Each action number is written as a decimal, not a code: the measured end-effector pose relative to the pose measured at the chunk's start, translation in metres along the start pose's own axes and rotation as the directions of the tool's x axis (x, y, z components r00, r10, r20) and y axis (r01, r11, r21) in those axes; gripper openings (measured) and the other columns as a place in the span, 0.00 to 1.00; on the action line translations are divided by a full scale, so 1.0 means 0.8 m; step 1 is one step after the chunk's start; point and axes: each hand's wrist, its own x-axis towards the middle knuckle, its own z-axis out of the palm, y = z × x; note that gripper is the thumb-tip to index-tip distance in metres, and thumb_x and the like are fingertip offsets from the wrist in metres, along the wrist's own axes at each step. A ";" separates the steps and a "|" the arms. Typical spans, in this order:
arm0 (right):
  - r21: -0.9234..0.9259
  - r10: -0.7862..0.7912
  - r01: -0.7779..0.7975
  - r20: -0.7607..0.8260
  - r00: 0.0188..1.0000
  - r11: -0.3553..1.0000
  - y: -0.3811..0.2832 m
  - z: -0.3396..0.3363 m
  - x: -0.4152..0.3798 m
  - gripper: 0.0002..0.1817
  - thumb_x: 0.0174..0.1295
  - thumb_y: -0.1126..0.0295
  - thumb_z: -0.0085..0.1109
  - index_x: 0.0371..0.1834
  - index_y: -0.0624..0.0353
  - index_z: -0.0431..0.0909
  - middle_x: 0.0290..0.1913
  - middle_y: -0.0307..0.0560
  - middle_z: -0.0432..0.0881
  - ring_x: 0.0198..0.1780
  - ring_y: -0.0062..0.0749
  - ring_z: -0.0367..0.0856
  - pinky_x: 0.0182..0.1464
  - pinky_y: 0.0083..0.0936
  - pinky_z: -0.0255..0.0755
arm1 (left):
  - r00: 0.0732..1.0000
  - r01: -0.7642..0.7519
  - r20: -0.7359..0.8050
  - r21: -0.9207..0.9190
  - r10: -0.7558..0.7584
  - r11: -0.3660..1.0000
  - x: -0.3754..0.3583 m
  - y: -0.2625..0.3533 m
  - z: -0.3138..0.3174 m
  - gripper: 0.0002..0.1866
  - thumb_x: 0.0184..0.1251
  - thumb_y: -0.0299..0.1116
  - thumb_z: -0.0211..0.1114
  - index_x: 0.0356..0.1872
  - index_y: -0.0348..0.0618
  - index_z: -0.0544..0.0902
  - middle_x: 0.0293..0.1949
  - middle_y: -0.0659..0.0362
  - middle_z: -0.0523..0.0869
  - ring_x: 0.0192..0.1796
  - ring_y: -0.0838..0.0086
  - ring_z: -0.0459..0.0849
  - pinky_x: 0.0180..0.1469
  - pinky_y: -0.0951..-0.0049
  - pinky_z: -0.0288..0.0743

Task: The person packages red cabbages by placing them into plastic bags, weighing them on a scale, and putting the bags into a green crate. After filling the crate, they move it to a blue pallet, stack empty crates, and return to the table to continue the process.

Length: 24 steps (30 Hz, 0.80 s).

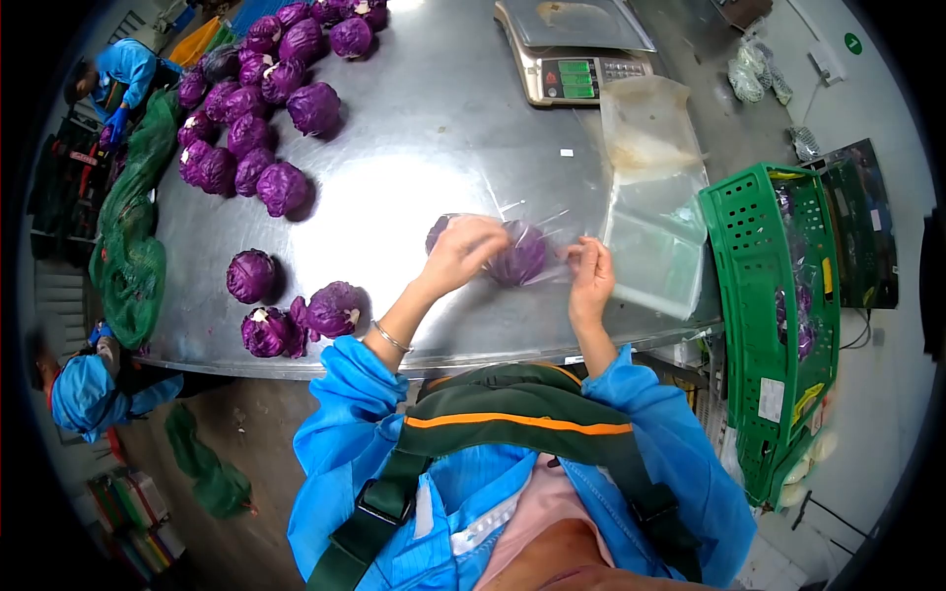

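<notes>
A purple cabbage (519, 256) rests on the steel table inside a clear plastic bag (548, 262). At the bag's right end my right hand (590, 272) is closed, thumb and fingers pinching the film. My left hand (463, 252), with a bangle at its wrist, hovers at the left side of the bagged cabbage. Motion blurs its fingers, so whether they grip the film cannot be made out. Another purple cabbage (435, 232) shows partly behind my left hand.
Loose purple cabbages (283, 188) crowd the table's (414, 128) far left. A digital scale (572, 74) stands at the back, near a stack of clear bags (655, 236). A green crate (759, 325) with bagged cabbages is at right. Two people work at left.
</notes>
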 end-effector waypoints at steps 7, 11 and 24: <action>0.006 -0.059 0.059 0.003 0.998 0.998 -0.088 0.042 0.044 0.12 0.70 0.65 0.42 0.42 0.62 0.72 0.23 0.40 0.71 0.23 0.18 0.72 0.24 0.17 0.68 | 0.736 -0.037 -0.536 -0.642 -0.414 0.766 0.013 0.037 0.003 0.08 0.67 0.34 0.59 0.35 0.40 0.74 0.26 0.65 0.75 0.29 0.85 0.71 0.34 0.83 0.68; -0.095 0.047 -0.039 0.084 0.995 0.995 -0.074 0.048 0.069 0.13 0.70 0.63 0.42 0.41 0.61 0.72 0.20 0.36 0.67 0.17 0.14 0.65 0.16 0.17 0.61 | 0.724 0.092 -0.490 -0.629 -0.485 0.772 -0.002 0.024 0.001 0.09 0.68 0.34 0.57 0.33 0.39 0.72 0.23 0.64 0.74 0.26 0.85 0.71 0.29 0.84 0.66; -0.802 0.716 -0.199 0.354 0.601 0.564 0.053 -0.111 -0.065 0.14 0.63 0.62 0.48 0.28 0.61 0.76 0.23 0.48 0.78 0.24 0.41 0.77 0.26 0.32 0.68 | 0.391 0.645 -0.172 -0.649 -0.904 0.402 -0.201 0.054 0.107 0.13 0.65 0.38 0.61 0.25 0.40 0.73 0.15 0.66 0.71 0.16 0.84 0.70 0.19 0.82 0.65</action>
